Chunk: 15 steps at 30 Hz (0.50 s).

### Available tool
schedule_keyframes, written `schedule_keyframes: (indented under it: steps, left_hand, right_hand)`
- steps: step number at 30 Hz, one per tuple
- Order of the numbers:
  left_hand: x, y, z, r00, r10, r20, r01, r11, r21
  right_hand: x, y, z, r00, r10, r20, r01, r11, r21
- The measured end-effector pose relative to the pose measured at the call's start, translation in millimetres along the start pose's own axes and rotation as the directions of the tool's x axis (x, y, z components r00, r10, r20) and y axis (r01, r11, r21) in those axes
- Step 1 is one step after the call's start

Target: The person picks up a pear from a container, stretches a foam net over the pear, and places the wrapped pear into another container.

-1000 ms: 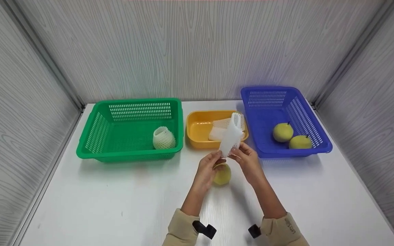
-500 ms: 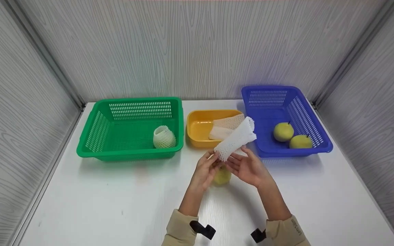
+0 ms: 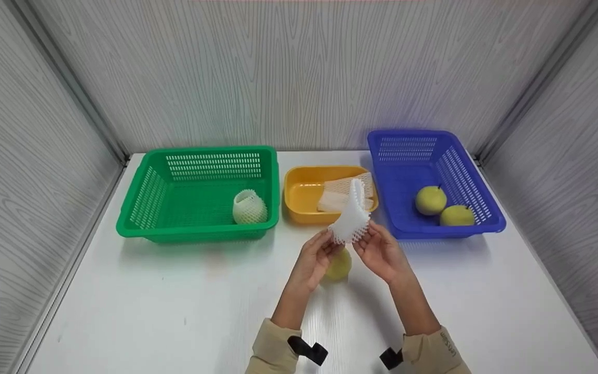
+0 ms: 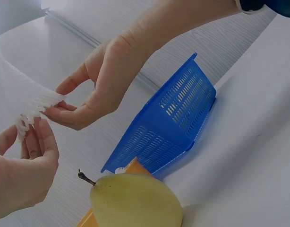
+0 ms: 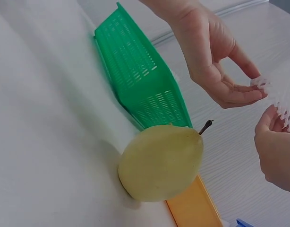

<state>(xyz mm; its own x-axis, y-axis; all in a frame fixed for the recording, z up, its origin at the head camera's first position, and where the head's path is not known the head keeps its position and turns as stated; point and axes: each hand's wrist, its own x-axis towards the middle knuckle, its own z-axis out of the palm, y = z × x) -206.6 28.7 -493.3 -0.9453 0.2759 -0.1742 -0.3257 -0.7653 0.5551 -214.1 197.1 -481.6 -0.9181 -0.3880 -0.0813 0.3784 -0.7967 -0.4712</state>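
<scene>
A white foam fruit net (image 3: 352, 221) is held up between both hands, its lower edge spread wide and its far end narrow. My left hand (image 3: 311, 262) pinches one side of that edge between thumb and fingers. On the opposite side, my right hand (image 3: 385, 254) pinches the edge, as the left wrist view shows with the right thumb and fingers (image 4: 72, 85) on the mesh. Below the hands a yellow-green pear (image 3: 338, 265) stands on the table, partly hidden by the left hand in the head view. Its dark stem points up in the right wrist view.
A green basket (image 3: 198, 228) at the left holds one netted fruit (image 3: 249, 208). Behind the hands, an orange tray (image 3: 304, 217) contains flat foam nets (image 3: 335, 195). The blue basket (image 3: 397, 228) on the right has two pears (image 3: 430, 200). Panel walls surround the white table (image 3: 174, 311).
The net first tipped to the right, then swung back upright, and its lower edge is now spread wider. The right hand shifted its hold on the edge. The pear stayed in place.
</scene>
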Motion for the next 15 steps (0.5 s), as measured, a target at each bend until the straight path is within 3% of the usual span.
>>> schedule_keyframes:
  steps: [5, 8, 11, 15]
  left_hand:
    - [0.8, 2.4, -3.4, 1.0, -0.006, 0.005, 0.007, 0.988, -0.155]
    - [1.6, 3.5, -6.2, 1.0, 0.005, 0.013, -0.003, 0.982, -0.191]
    - [2.3, 4.5, -9.4, 1.0, 0.015, 0.008, -0.014, 0.99, -0.142]
    - [3.3, 4.7, -15.7, 0.999, 0.035, -0.03, -0.035, 0.999, 0.015]
  right_hand:
    - [0, 1, -2, 0.999, 0.0, -0.036, -0.001, 0.999, -0.038]
    - [0, 1, -6, 0.999, 0.023, -0.048, -0.026, 0.997, -0.07]
    - [0, 2, -9, 0.997, 0.037, -0.069, -0.044, 0.994, -0.097]
    - [1, 4, -13, 0.992, 0.038, -0.12, -0.057, 0.986, -0.156]
